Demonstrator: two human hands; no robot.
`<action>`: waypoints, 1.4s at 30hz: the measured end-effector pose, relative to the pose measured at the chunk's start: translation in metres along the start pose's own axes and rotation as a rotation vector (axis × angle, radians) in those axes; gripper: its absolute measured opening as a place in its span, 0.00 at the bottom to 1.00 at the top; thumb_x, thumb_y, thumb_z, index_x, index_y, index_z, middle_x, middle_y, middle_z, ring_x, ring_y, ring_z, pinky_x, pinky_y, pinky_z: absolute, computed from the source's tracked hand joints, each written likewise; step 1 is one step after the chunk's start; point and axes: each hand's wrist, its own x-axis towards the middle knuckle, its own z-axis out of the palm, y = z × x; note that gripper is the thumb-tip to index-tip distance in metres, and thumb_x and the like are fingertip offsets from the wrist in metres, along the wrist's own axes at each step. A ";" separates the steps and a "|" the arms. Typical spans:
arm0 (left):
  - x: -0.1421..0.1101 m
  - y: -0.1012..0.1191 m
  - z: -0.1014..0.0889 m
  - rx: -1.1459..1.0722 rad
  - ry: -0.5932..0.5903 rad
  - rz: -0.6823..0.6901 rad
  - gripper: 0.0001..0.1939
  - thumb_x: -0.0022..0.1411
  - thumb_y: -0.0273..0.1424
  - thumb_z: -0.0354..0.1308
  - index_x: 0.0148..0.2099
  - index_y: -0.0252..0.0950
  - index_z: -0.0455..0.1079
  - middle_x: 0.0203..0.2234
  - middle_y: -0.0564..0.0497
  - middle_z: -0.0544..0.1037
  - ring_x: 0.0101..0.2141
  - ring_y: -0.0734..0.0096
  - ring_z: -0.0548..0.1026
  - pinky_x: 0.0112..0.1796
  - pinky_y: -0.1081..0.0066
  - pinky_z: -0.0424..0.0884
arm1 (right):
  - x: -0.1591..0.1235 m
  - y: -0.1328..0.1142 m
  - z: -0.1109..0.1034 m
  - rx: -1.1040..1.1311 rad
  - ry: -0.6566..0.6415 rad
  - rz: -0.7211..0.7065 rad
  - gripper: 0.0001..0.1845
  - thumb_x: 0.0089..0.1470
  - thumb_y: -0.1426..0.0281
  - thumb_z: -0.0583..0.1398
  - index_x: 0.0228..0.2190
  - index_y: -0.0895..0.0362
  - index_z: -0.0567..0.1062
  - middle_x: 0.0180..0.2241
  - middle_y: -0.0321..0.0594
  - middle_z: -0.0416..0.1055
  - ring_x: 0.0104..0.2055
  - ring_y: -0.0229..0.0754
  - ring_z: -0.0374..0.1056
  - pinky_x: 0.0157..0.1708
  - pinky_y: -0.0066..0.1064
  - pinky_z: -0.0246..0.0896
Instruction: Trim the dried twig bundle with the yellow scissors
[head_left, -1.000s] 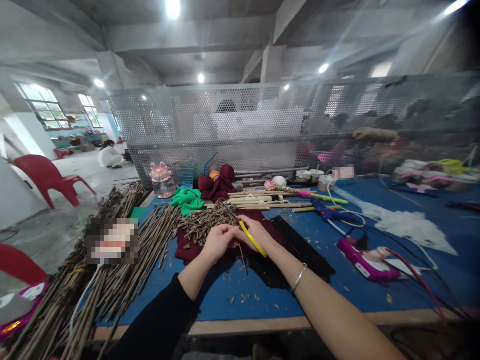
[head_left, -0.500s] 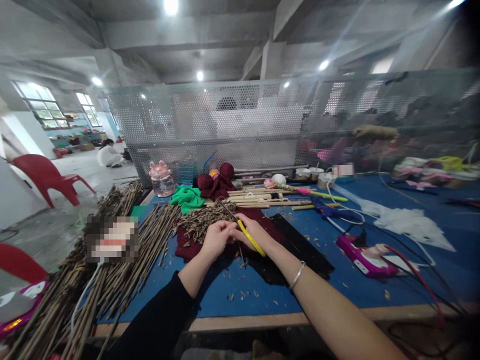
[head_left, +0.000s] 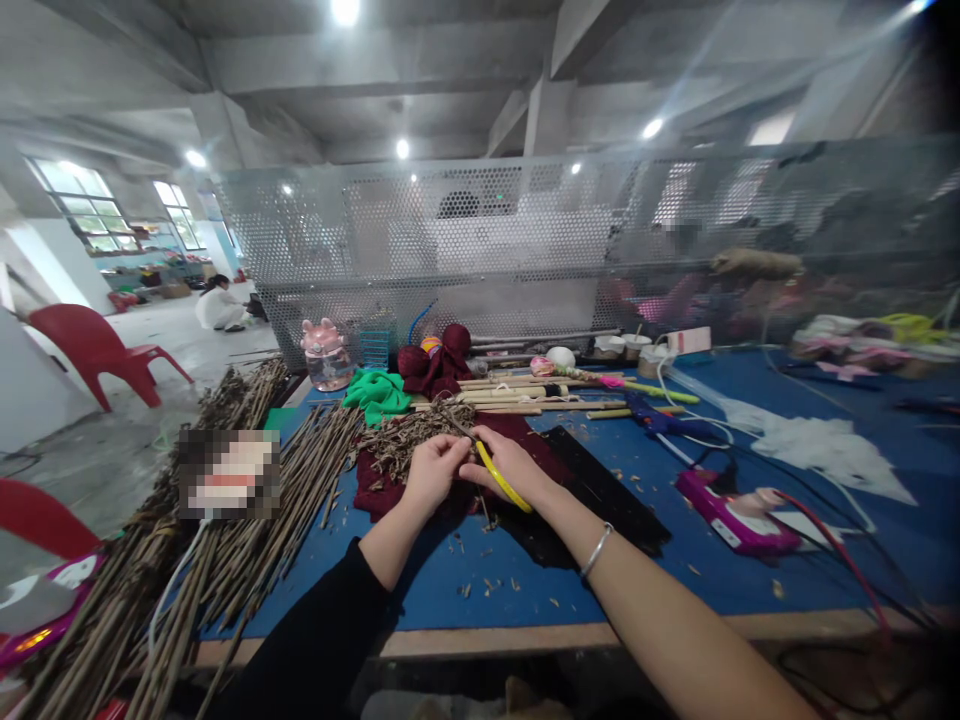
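My right hand (head_left: 501,462) is wrapped around a pair of yellow-handled scissors (head_left: 504,482), whose dark narrow blades point away and to the left. Close beside it, my left hand (head_left: 433,470) is pinched shut, its fingertips meeting those of the right. Whatever sits between the left fingers is too small to make out. A thin dry twig (head_left: 487,515) sticks out below the hands. Just beyond lies a heap of dry brown plant bits (head_left: 397,440) on a dark red cloth (head_left: 367,495). Black cloth (head_left: 600,490) stretches to the right.
Long dry stalks (head_left: 277,530) are piled on the left of the blue table (head_left: 525,605). Behind are green cloth (head_left: 377,395), a pink-lidded jar (head_left: 326,355) and sticks (head_left: 517,395). A blue glue gun (head_left: 667,418) and purple power strip (head_left: 735,515) lie right. A perforated screen (head_left: 390,240) stands behind.
The scissors' blades have dipped lower and sit nearer the left fingertips. Both hands stay together in almost the same place; the whole view has shifted slightly.
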 end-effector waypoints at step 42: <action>0.005 -0.009 -0.004 0.108 0.029 0.002 0.15 0.47 0.40 0.60 0.27 0.31 0.70 0.16 0.56 0.68 0.17 0.81 0.61 0.20 0.78 0.57 | -0.001 0.002 -0.003 -0.174 0.027 0.047 0.29 0.42 0.52 0.61 0.44 0.53 0.65 0.37 0.41 0.71 0.38 0.45 0.68 0.32 0.29 0.55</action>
